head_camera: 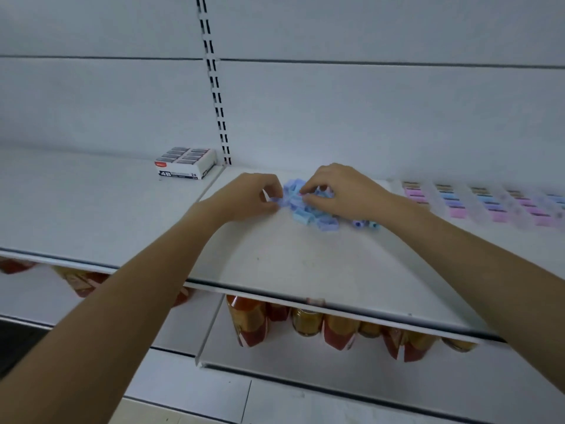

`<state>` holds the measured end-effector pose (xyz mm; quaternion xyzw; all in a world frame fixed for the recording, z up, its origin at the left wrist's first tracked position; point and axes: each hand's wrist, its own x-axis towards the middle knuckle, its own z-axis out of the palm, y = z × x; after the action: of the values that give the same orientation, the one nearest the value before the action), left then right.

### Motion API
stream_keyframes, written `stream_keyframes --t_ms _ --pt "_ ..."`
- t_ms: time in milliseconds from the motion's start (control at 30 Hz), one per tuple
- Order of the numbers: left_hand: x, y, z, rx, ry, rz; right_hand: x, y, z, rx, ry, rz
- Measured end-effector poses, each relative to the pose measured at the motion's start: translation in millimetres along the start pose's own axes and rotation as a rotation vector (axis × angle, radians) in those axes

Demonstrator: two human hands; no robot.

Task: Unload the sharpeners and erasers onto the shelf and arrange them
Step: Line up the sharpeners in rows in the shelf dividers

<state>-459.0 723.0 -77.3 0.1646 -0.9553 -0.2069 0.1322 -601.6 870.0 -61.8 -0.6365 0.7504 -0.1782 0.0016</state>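
A loose heap of small blue and lilac sharpeners (307,214) lies on the white shelf (290,264), near its back. My left hand (255,195) is at the heap's left edge, its curled fingers pinching one lilac sharpener (276,199). My right hand (339,191) rests over the heap's right side, its fingertips pinching another sharpener in the pile. Part of the heap is hidden under my right hand. Rows of pink, blue and lilac erasers (489,203) lie in lines at the right of the shelf.
A white box of 4B erasers (185,163) stands at the back of the left shelf section, beside the slotted upright (218,111). Bottles with red and gold labels (336,328) stand on the lower shelf. The shelf's front edge (305,301) runs across below my forearms.
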Motion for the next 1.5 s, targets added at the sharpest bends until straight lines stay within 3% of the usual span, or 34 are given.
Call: stream_keyframes --t_ms 233,467,667,900,1033,1267,1500 --pt "13.6 -14.4 -18.7 -0.433 -0.094 -0.102 24.0 -12.2 13.2 0.009 -0.028 0.039" --pt "39.7 -31.7 -30.9 -0.642 -0.203 -0.114 20.3 -23.3 16.8 0.118 -0.061 0.080" --pt "47.7 -41.1 -32.2 -0.788 -0.180 -0.094 23.0 -29.1 20.3 0.225 0.185 0.200" --pt "35.2 -43.6 -25.6 -1.054 -0.153 -0.059 20.7 -44.7 35.8 0.121 0.392 0.250" --pt "30.5 -41.1 -29.2 -1.087 -0.172 -0.028 20.9 -50.0 44.8 0.041 0.476 0.276" --pt "24.8 -33.1 -28.2 -1.144 -0.232 0.007 11.0 -57.5 45.8 0.027 0.468 0.342" --pt "27.5 -14.7 -20.2 -0.790 -0.074 0.171 -20.9 -46.6 31.7 0.001 0.492 0.372"
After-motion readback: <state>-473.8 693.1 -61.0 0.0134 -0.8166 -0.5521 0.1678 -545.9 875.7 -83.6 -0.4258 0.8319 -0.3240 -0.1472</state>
